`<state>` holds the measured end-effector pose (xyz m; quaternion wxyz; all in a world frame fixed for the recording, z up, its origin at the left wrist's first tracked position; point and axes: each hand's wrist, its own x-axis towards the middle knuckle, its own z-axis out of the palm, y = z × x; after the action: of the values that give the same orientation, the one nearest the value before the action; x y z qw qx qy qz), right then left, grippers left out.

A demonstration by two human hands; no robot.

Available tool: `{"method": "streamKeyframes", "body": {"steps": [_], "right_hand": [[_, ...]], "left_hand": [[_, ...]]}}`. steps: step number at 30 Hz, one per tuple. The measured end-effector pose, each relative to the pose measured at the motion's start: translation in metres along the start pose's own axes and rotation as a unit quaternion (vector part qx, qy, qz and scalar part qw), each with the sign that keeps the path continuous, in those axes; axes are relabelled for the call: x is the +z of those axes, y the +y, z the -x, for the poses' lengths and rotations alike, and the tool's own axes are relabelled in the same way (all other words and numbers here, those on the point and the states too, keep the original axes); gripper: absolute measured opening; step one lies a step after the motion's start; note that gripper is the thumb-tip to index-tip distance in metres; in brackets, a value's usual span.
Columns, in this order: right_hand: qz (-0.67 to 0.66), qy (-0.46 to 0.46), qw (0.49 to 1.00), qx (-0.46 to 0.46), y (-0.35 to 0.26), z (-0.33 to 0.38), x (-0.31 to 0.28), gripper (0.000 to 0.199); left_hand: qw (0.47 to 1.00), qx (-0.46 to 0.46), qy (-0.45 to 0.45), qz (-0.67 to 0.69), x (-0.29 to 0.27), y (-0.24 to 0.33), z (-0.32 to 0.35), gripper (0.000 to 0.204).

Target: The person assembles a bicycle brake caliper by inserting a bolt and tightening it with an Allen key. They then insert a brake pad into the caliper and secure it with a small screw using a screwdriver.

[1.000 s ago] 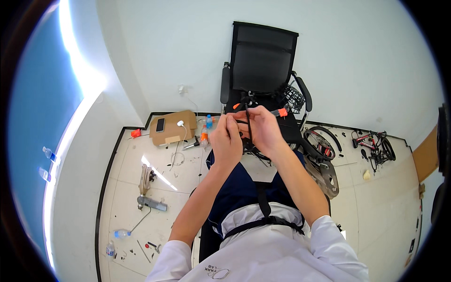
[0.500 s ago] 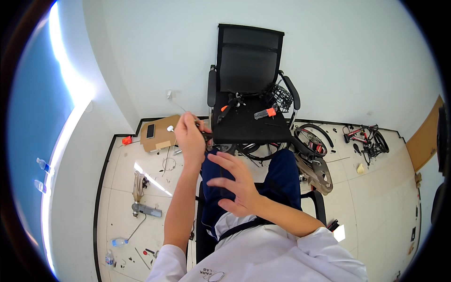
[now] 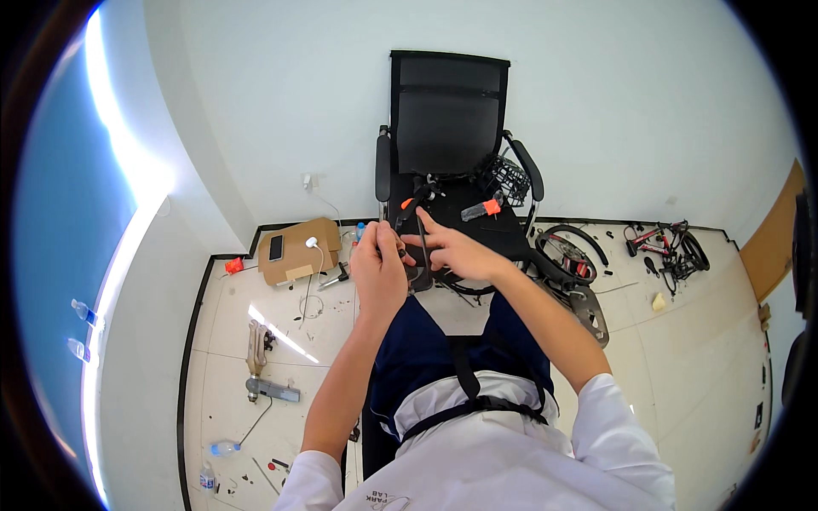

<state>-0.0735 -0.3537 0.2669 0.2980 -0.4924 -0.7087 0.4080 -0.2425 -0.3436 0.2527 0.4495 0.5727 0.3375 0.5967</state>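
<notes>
We see both hands raised together over the lap, in front of a black office chair point(image 3: 449, 119) that stands against the far white wall. The left hand point(image 3: 379, 268) is curled with its fingers closed around a thin black cable point(image 3: 420, 223), which rises from the grip toward the chair seat and ends near a small orange tip at its top. The right hand point(image 3: 456, 253) sits just beside it on the right, index finger stretched out and touching the same cable, while the other fingers bend loosely; we cannot tell whether they pinch the cable or only rest against it. On the chair seat beyond the hands lies an orange-and-black tool point(image 3: 481, 209), and a black wire basket point(image 3: 504, 177) sits at the seat's right edge. On the tiled floor to the left, a flat cardboard box point(image 3: 298, 249) carries a dark phone point(image 3: 276, 248) and a white charger. Nearer us on the left lies a metal tool point(image 3: 260, 366), and a clear plastic bottle point(image 3: 220, 448) lies nearer still. To the far right, a black bicycle wheel point(image 3: 569, 251) and a small bicycle frame point(image 3: 669, 247) rest on the floor.
</notes>
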Motion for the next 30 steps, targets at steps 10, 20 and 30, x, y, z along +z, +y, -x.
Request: {"method": "streamKeyframes", "body": {"steps": [10,20,30], "right_hand": [[-0.225,0.116,0.963,-0.093,-0.044,0.019,0.036,0.058],[0.174,0.212,0.868,-0.414,-0.047,0.067,0.115,0.023],[0.15,0.093,0.973,-0.151,0.017,0.055,0.071,0.042]], "left_hand": [[0.997,0.056,0.028,-0.049,0.004,-0.004,0.0,0.033],[0.988,-0.091,0.03,0.123,-0.011,0.001,-0.012,0.033],[0.975,-0.105,0.04,0.194,-0.019,0.01,-0.015,0.032]]}}
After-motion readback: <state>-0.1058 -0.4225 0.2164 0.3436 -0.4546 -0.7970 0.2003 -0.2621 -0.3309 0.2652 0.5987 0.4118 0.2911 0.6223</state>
